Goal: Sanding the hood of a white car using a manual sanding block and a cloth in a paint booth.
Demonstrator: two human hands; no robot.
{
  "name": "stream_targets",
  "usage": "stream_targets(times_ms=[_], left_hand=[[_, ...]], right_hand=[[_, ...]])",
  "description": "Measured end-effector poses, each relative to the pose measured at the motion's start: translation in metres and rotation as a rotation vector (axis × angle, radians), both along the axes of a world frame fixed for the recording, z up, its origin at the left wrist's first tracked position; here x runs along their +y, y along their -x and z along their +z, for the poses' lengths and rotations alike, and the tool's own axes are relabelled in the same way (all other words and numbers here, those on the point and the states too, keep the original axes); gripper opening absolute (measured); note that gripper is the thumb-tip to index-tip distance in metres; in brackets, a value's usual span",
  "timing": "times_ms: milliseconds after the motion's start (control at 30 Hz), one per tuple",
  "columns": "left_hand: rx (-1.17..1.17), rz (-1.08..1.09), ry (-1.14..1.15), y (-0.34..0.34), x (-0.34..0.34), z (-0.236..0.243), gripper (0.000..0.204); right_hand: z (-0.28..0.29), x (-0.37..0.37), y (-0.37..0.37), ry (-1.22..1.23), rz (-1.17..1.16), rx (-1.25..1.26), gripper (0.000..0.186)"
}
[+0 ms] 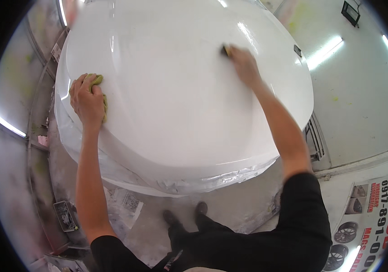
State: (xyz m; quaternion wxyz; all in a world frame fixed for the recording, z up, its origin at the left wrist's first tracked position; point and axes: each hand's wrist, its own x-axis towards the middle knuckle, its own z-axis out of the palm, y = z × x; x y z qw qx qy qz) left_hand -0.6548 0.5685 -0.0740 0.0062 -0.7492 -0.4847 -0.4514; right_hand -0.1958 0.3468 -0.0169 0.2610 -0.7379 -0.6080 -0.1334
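A: Where do we find the left hand?

B: Over the left side of the white car hood, fingers bent around a yellow-green cloth. We see the cloth bunched under the palm, poking out past the fingers and along the thumb side.

A: And the right hand?

B: Farther up the hood and right of its middle, gripping a small dark block with a yellowish part by the fingers. The block shows at the fingertips, on the hand's left side — a little blurred, so we cannot tell its exact shape. The two hands are well apart, with a broad stretch of hood between them.

A: What do we make of the surface?

B: Smooth, pale and glossy, with streaks of reflected light. Crinkled clear film skirts the edge nearest us.

A: And the room?

B: Below the hood we see a grey floor with dark shoes on it, printed sheets and, to the left, a dark tray. On the right stands a pale wall with a lit tube, a black floodlight and — lower down — a printed banner picturing wheels.
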Motion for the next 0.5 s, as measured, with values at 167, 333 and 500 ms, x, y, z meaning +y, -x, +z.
stream_targets(times_ms=[167,333,500], left_hand=[[0.029,-0.023,-0.060,0.004,-0.004,0.011,0.038],[0.051,-0.052,0.004,0.003,-0.004,0.005,0.037],[0.021,-0.038,0.033,0.005,0.002,0.001,0.038]], right_hand=[[-0.017,0.022,-0.016,-0.183,-0.074,-0.174,0.034],[-0.071,-0.201,0.046,-0.004,0.054,-0.172,0.055],[-0.024,-0.059,-0.044,-0.107,0.107,-0.156,0.044]])
